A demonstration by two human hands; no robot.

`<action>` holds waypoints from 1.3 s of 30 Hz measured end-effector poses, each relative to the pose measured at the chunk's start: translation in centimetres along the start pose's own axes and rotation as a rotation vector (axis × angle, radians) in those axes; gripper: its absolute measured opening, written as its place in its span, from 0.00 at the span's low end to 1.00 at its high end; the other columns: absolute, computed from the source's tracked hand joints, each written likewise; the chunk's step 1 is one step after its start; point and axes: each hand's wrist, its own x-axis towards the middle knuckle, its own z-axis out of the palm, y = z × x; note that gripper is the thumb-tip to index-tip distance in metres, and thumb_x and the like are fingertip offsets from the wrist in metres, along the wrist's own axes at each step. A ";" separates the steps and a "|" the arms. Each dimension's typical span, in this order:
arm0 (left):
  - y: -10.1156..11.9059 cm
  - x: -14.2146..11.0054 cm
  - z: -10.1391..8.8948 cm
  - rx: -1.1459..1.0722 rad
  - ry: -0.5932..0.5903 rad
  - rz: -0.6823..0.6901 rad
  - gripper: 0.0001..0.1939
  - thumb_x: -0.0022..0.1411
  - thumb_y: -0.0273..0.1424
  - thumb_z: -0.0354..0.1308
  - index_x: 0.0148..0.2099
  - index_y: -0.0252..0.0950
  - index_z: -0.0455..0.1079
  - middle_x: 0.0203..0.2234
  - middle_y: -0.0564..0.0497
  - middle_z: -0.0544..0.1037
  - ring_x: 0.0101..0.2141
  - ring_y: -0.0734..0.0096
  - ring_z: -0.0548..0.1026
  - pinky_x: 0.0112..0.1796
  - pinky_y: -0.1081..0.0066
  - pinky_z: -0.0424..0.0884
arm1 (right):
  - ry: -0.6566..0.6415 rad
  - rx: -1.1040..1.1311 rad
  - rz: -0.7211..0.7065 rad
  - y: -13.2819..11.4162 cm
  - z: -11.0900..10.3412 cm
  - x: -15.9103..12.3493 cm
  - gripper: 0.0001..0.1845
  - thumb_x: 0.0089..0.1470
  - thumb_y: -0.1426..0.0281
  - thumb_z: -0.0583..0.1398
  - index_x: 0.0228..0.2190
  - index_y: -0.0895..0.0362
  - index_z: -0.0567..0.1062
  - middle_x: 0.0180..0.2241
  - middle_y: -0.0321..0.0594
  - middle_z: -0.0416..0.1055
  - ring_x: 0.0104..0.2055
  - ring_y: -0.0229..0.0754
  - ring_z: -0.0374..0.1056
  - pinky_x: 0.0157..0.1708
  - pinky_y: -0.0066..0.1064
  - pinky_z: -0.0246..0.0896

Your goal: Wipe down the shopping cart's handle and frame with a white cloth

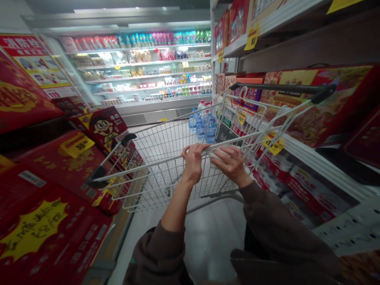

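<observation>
Two hands on the cart rail (148, 168), head view: L hand (194, 163) clenched on the rail, R hand (232, 164) clamped over a white pack (216, 157), pack lying along the rail, just R of L hand. Water btls (202, 127) sit beyond, in the basket (166, 146).

White wire shopping cart (157, 158) with a pale wrapped packet (218, 156) on its rail

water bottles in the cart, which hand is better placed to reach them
Left, probably: the left hand lies empty on the cart rail just below the water bottles, while the right hand covers a white item.
</observation>
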 end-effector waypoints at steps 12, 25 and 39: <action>-1.3 -0.1 -1.5 -0.006 -0.001 -0.044 0.45 0.68 0.49 0.12 0.52 0.44 0.73 0.45 0.51 0.78 0.52 0.66 0.71 0.62 0.55 0.49 | -0.143 0.106 0.128 1.1 -1.9 -1.0 0.14 0.55 0.76 0.62 0.42 0.48 0.78 0.48 0.34 0.77 0.53 0.45 0.65 0.54 0.41 0.55; 3.3 3.3 3.0 0.178 -0.130 0.135 0.31 0.75 0.42 0.25 0.64 0.43 0.64 0.53 0.49 0.74 0.56 0.68 0.68 0.62 0.57 0.49 | -0.193 0.024 0.176 2.1 -2.4 -1.7 0.20 0.51 0.80 0.59 0.43 0.48 0.78 0.49 0.37 0.76 0.55 0.46 0.65 0.55 0.40 0.54; 2.1 3.5 4.1 0.128 -0.106 0.084 0.34 0.74 0.42 0.20 0.60 0.46 0.66 0.45 0.52 0.76 0.51 0.68 0.70 0.58 0.57 0.51 | -0.181 0.073 0.276 4.7 -3.7 -2.4 0.21 0.49 0.79 0.61 0.43 0.48 0.77 0.49 0.36 0.75 0.52 0.46 0.66 0.51 0.40 0.56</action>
